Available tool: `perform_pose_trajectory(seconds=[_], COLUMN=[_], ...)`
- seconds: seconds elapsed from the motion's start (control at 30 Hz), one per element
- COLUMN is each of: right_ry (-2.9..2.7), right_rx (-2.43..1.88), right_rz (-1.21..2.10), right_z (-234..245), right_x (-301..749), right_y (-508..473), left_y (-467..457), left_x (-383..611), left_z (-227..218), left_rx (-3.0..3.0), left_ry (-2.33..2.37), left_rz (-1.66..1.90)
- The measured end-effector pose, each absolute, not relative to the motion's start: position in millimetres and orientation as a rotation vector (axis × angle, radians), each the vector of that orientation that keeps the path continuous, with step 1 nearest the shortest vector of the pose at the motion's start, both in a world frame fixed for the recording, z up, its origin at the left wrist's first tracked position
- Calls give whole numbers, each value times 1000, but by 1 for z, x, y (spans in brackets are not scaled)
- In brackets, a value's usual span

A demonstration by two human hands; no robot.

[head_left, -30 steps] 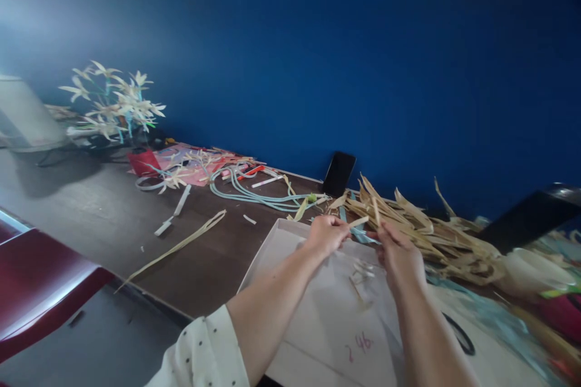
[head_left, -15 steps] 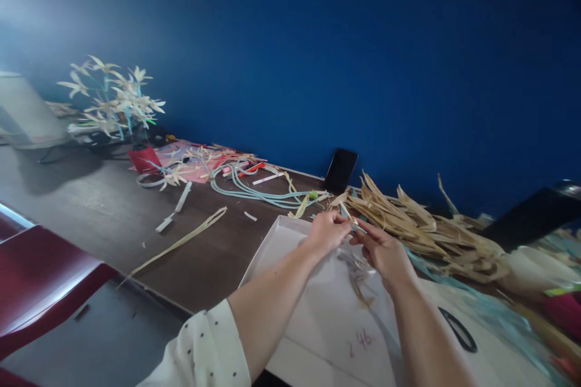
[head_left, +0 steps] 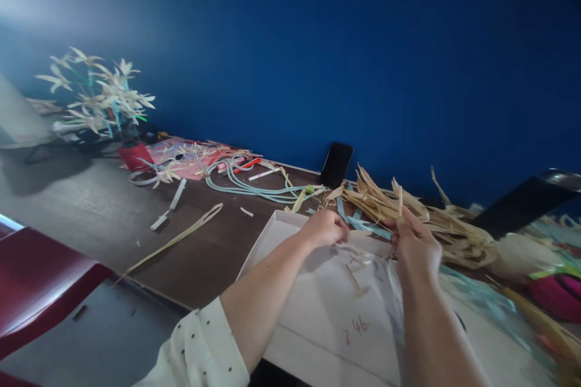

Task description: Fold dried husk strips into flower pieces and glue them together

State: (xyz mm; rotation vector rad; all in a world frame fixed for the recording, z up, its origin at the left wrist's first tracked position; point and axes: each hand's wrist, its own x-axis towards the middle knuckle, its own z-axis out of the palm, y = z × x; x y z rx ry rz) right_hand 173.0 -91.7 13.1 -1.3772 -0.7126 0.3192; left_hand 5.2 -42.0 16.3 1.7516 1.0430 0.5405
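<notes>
My right hand [head_left: 416, 243] is closed in a pinch round a thin pale stick [head_left: 400, 201], which points upward in front of the dried corn husks [head_left: 381, 202]. Over the shallow white box lid [head_left: 313, 308], my left hand [head_left: 325, 228] has its fingers pressed together. What they grip, if anything, is too small to make out. Loose pale husk scraps [head_left: 361, 257] lie on the lid just below the hands. A light blue ribbon [head_left: 363, 225] runs between the two hands, behind the lid's far edge.
A dark phone [head_left: 336, 164] leans against the blue partition [head_left: 318, 60]. Left of it lie coiled pale-blue cords [head_left: 254, 193] and a looped husk strip [head_left: 181, 238]. Husk flowers [head_left: 109, 94] stand at the far left, near a red chair [head_left: 40, 278]. A black object [head_left: 526, 202] leans at right.
My hands, together before, are now apart. The right has moved rightward with the pale stick raised upright; the left stays over the lid's far edge. The view has shifted slightly.
</notes>
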Motion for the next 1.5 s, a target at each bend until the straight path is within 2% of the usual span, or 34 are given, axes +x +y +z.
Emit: perform_pose_trajectory(seconds=[0.13,0.33,0.43,0.57,0.87,1.13,1.37,1.5], right_ry=[-669,-644,-634,-669,-721,-727,-743,-766], right_rx=[-1310,-1271,-1268,-1274,-1310,-1310,-1304,-1338], right_rz=[413,471,511,532,556,550,576,556], right_z=[17,19,18,18,20,19,19,19], right_x=[165,161,163,162,157,156,157,158], right_y=[-91,-91,-91,-92,-93,-93,-92,-92], left_y=[-46,-53,-53,-56,-64,-59,-60,-54], left_x=[2,-1,-2,2,6,5,5,2], left_z=[22,33,33,31,33,31,28,29], left_rx=[2029,2221,2363,2469,2513,2545,2527,2434], left_ry=[1096,1167,992,627,633,635,617,642], left_rz=[362,298,294,50,-160,-73,-156,-52])
